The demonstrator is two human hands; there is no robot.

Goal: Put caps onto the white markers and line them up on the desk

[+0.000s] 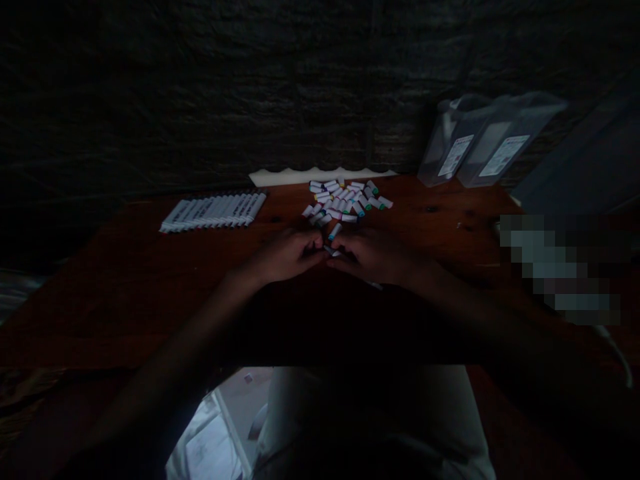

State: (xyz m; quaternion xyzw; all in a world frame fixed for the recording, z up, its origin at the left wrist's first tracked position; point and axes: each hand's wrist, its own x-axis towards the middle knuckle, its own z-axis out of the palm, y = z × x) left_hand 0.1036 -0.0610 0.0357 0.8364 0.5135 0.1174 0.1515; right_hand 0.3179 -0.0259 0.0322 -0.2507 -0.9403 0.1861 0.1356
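Observation:
My left hand (287, 257) and my right hand (373, 257) meet over the dark wooden table (150, 280), fingers pinched together around a small white marker (334, 252) held between them. A white end pokes out below my right hand. Just beyond my fingers lies a loose pile of short white caps with coloured tips (345, 199). One single cap (335, 231) lies apart, close to my fingertips. The scene is very dim, so the exact grip is hard to make out.
A neat row of white markers (215, 211) lies at the table's left rear. A white wavy-edged foam piece (300, 176) sits behind the caps. Two clear plastic bags with labels (480, 143) stand at the back right. A blurred patch (560, 270) covers the right side.

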